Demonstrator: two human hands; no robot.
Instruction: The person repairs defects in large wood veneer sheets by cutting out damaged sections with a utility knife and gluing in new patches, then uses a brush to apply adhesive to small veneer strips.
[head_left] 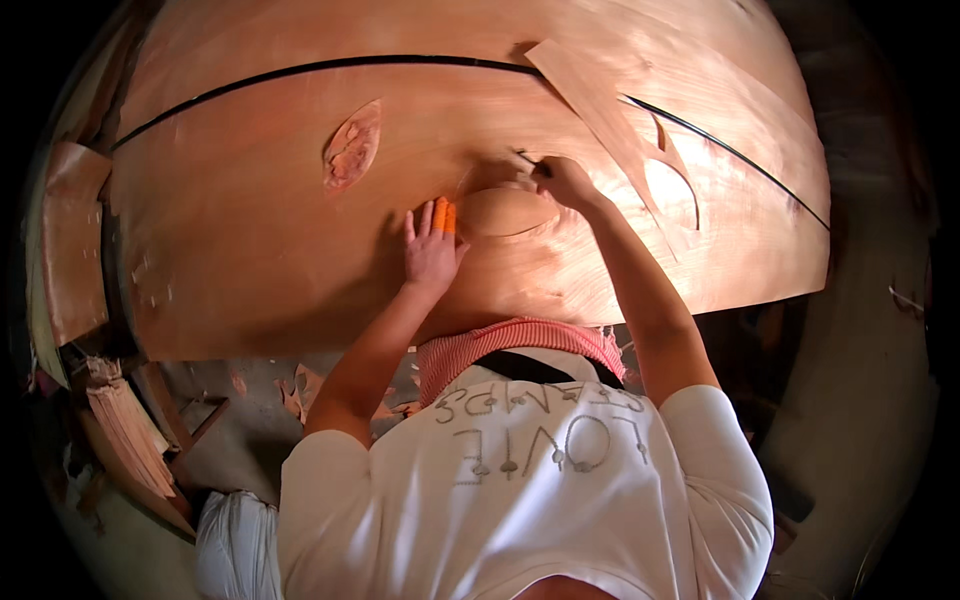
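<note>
A large sheet of reddish-tan wood veneer (250, 240) spreads before me. My left hand (432, 252) rests on it with fingers stretched out, two of them wrapped in orange finger covers. Just right of those fingers lies an oval veneer piece (508, 212). Beyond the oval's far right edge, my right hand (570, 183) is closed around a small tool with a thin dark tip (524, 157); the fingers hide most of it, so its exact kind is unclear. Farther left on the sheet is a leaf-shaped rough reddish patch (352, 147).
A black line (400, 60) curves across the sheet's far part. A long loose veneer strip (600, 115) and a scrap with cut-out openings (680, 165) lie at the right. Stacked veneer (125, 425) stands at the left. Torn scraps (300, 392) litter the floor below.
</note>
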